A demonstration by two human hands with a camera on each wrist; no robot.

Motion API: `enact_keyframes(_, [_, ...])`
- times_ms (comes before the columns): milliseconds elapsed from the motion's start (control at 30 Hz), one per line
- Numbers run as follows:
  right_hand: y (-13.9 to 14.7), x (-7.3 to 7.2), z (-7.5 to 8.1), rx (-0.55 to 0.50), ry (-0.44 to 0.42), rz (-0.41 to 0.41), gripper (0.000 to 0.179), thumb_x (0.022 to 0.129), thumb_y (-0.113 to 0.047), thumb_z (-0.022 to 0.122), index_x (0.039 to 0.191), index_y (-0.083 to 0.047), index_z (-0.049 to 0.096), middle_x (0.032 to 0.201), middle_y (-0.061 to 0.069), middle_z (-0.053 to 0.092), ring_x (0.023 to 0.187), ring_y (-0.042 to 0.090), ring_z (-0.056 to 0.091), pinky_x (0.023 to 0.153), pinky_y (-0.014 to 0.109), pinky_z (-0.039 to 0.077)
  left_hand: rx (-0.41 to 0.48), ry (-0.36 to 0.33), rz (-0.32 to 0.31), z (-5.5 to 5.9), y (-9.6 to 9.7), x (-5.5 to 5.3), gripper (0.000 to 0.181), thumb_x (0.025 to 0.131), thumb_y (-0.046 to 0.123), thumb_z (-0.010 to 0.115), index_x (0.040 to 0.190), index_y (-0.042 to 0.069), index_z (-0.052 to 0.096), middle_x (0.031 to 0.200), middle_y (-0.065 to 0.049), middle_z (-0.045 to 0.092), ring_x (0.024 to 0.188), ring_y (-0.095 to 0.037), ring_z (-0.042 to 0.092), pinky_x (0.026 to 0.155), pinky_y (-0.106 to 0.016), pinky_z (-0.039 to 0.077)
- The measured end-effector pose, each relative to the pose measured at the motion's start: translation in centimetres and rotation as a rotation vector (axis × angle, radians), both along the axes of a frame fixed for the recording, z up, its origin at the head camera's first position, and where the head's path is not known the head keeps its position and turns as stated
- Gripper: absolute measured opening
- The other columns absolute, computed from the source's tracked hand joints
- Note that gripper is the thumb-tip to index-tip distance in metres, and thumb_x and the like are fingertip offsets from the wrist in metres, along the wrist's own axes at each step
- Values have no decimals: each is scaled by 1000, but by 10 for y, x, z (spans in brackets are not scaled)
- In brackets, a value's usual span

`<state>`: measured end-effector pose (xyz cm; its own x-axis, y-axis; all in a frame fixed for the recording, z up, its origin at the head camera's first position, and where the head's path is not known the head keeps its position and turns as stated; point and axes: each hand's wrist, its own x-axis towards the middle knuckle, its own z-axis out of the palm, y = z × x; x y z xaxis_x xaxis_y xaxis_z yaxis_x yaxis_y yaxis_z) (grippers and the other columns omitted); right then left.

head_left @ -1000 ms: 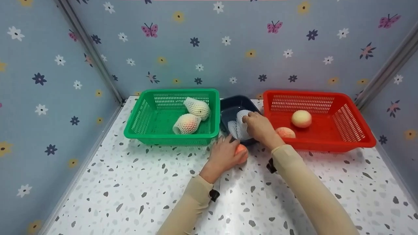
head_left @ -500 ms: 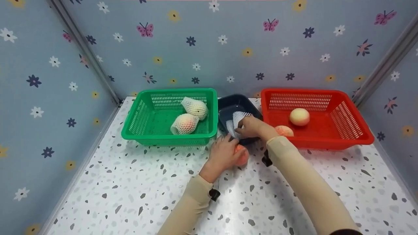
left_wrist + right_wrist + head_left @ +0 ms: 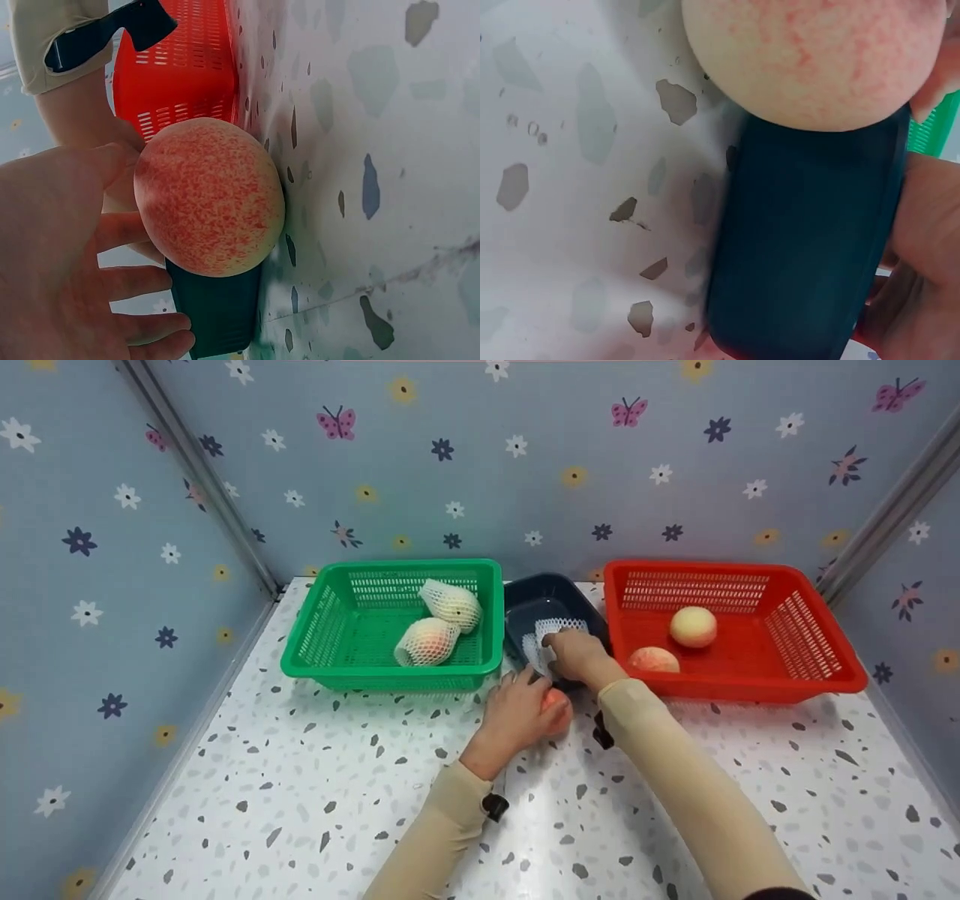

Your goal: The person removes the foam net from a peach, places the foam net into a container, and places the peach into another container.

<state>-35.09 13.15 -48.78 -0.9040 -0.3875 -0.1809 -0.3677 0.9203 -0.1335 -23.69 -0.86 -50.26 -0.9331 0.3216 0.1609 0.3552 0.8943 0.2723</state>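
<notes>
My left hand [image 3: 511, 716] rests against a pinkish peach [image 3: 556, 712] on the table, just in front of a dark blue tray [image 3: 541, 591]. In the left wrist view that hand's lower fingers are spread and fairly straight, while the peach [image 3: 210, 199] hides the tips of thumb and index finger. Over the tray, my right hand [image 3: 581, 654] pinches a white foam fruit net [image 3: 559, 625] with thumb and fingertips. More white net lies just left of its fingers. The right wrist view shows the peach [image 3: 817, 60] and tray side [image 3: 802, 240], but not the net.
To the left, a green basket [image 3: 390, 671] holds two netted fruits [image 3: 429, 643]. A red basket [image 3: 750, 687] on the right holds two bare peaches [image 3: 693, 627]. Both baskets stand close beside the tray, near the patterned back wall [image 3: 480, 472].
My right hand has moved slightly left and lower over the tray, and the net beneath it sits lower. The left hand and its peach have stayed in place.
</notes>
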Motion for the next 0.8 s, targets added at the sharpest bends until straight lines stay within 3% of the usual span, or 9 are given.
enact_keyframes(167, [-1,2,-2,-18,3,-44,33,87,-16,64,118,-5,64,111,19,65,101,35,61,85,54,49,14,-2,-5,1,0,0,50,96,52,47,132,18,60,144,-13,46,118,-33,51,90,-52,46])
enact_keyframes(533, [-6,0,-2,0,-73,-116,34,89,-17,64,122,-8,63,116,16,64,105,33,60,88,52,48,44,-7,10,-1,2,0,48,98,48,46,132,17,59,143,-13,46,116,-36,52,89,-53,46])
enact_keyframes(800, [-10,-1,-7,8,-56,-147,28,91,-15,60,118,-8,65,111,15,65,101,31,60,89,51,47,36,63,35,-4,7,1,39,97,42,49,121,15,63,134,-12,53,102,-33,58,79,-51,49])
